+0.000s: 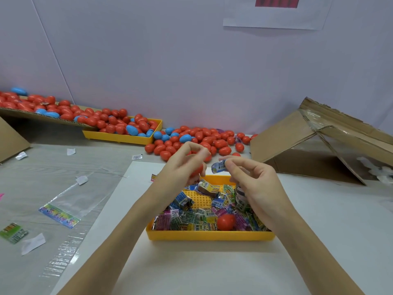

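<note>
A yellow tray [210, 235] in front of me holds several small colourful foil packets [185, 220] and one red egg half [226, 222]. Above its far edge my left hand [182, 165] grips a red plastic egg shell [196, 170], mostly hidden by the fingers. My right hand [253, 179] pinches a small blue packet [218, 167] between thumb and fingers, close to the left hand.
A heap of red and blue plastic eggs [200, 139] lies behind the hands. A second yellow tray [119, 137] and a cardboard sheet [42, 119] at back left carry more eggs. An open cardboard box [314, 150] lies on its side at right. Clear bags and paper scraps litter the left.
</note>
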A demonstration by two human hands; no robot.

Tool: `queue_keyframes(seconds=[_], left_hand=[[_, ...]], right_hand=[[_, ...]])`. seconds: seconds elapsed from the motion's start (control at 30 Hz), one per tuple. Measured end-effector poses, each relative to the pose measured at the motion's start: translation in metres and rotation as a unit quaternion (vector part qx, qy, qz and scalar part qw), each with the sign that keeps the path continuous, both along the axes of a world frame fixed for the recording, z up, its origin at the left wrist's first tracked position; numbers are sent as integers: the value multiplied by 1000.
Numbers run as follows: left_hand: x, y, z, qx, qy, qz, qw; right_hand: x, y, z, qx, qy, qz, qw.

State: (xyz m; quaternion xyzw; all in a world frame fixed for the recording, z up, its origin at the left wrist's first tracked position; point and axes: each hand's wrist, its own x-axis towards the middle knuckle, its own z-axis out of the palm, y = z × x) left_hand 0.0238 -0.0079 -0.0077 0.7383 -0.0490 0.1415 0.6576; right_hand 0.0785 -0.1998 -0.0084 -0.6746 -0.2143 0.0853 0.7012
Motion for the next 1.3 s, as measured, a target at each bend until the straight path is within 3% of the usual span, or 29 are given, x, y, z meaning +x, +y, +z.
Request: queue_keyframes(seconds=[0.1,0.53,0.63,0.8,0.87,0.93,1.0,1.3], left_hand=[[-3,-5,-4,144,-62,27,987],[1,-11,-11,0,29,71,997],[2,-10,-13,31,2,60,998],[2,-10,-16,172,-87,71,979],[1,-7,-14,137,-26,42,989],[1,-6,-10,34,35,-3,999],[1,-5,-8,-20,27,-16,999],[-5,-8,0,39,-25,-32,998]], right_hand=[[-1,2,-1,2,-6,1,1000],[-1,8,-4,22,15,-1,1000],[-1,9,-5,8,8,0,1000],[-1,7,-7,-37,9,5,999],[-2,6,-7,-38,14,-14,999],[-2,6,-6,-21,25,-41,999],[-1,6,-4,-4,31,-63,998],[-3,7,-4,3,-54,-90,994]])
